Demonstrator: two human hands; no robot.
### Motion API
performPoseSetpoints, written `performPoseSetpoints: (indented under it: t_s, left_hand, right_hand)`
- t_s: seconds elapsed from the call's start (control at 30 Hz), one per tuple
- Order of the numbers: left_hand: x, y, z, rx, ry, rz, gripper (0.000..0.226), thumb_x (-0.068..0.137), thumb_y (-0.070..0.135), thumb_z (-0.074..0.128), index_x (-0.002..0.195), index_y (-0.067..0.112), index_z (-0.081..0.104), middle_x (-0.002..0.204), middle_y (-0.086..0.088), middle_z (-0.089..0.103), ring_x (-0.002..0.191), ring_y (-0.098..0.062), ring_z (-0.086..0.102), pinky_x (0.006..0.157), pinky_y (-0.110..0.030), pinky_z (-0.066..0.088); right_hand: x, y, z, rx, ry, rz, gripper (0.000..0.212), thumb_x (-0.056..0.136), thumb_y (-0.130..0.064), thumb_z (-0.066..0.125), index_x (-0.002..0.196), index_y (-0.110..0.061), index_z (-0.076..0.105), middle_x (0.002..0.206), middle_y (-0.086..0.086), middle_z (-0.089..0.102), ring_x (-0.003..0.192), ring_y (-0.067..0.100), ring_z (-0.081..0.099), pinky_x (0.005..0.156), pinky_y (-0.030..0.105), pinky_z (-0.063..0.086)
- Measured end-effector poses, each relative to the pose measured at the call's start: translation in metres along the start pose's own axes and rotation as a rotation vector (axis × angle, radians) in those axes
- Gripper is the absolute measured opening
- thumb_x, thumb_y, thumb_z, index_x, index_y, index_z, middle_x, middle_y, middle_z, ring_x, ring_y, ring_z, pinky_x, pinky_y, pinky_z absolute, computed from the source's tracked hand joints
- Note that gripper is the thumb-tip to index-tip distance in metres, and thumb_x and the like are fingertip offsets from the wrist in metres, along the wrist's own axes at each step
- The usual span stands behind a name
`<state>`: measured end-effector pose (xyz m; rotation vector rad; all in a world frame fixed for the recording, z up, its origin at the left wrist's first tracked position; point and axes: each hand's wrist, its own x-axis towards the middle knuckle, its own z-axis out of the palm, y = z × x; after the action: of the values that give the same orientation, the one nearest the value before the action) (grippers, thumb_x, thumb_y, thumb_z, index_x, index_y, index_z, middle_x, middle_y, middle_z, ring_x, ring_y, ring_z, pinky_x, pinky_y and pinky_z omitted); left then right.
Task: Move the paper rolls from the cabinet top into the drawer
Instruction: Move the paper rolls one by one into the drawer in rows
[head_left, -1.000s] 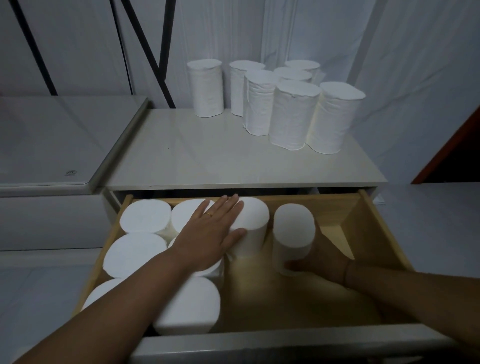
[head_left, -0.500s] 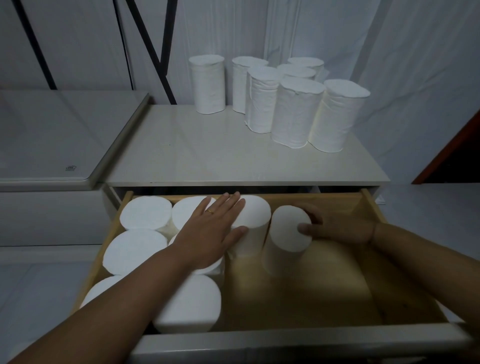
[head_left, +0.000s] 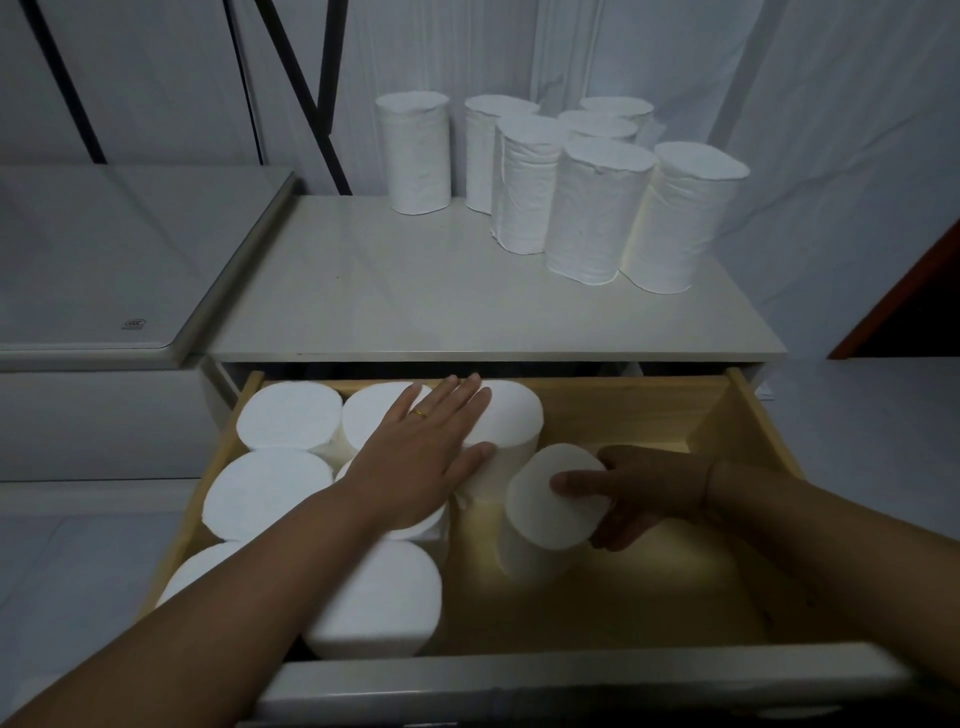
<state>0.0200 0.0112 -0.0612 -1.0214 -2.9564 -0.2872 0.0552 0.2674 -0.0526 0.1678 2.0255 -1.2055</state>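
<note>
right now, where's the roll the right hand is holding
In the head view, the held roll stands mid-drawer, gripped by the right hand, just right of the back-row roll under the flat left hand.

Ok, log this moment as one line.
step: setting roll in drawer | left hand: flat on packed rolls | right hand: grips roll | cabinet top: unmoved rolls

Right hand and roll nearer front

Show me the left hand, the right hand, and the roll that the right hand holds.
left hand (head_left: 415, 462): head view, back of the hand.
right hand (head_left: 654, 488): head view, back of the hand.
held roll (head_left: 543, 519): head view, flat top face.
</note>
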Motion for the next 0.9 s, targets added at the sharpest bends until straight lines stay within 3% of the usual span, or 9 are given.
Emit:
performPoseSetpoints:
  t_s: [0.33, 0.67, 0.9]
  left_hand:
    - [0.0, -0.002, 0.004, -0.009, 0.027, 0.0, 0.061, 0.096, 0.053, 0.015, 0.15, 0.027, 0.004, 0.158, 0.008, -0.002, 0.144, -0.007, -0.007, 0.115, -0.029, -0.009]
    - [0.001, -0.001, 0.005, 0.024, 0.05, -0.003, 0.061, 0.096, 0.052, 0.018, 0.149, 0.026, 0.003, 0.158, 0.007, -0.002, 0.145, -0.009, -0.006, 0.116, -0.03, -0.008]
    - [0.003, 0.004, 0.006, 0.053, 0.05, -0.036, 0.059, 0.098, 0.049, 0.018, 0.15, 0.026, 0.001, 0.159, 0.006, -0.004, 0.145, -0.011, -0.006, 0.116, -0.034, -0.007]
  right_hand:
    - [0.012, -0.008, 0.052, 0.135, 0.087, -0.051, 0.072, 0.067, -0.068, 0.051, 0.116, -0.015, 0.046, 0.084, 0.009, 0.067, 0.061, 0.015, 0.07, 0.052, 0.024, 0.055]
    - [0.013, -0.008, 0.059, 0.232, 0.119, -0.15, 0.077, 0.065, -0.066, 0.054, 0.12, -0.012, 0.048, 0.087, 0.01, 0.069, 0.062, 0.017, 0.071, 0.052, 0.023, 0.055]
    - [0.014, -0.01, 0.061, 0.195, 0.097, -0.146, 0.068, 0.068, -0.067, 0.052, 0.113, -0.016, 0.05, 0.083, 0.007, 0.07, 0.062, 0.016, 0.07, 0.056, 0.025, 0.058]
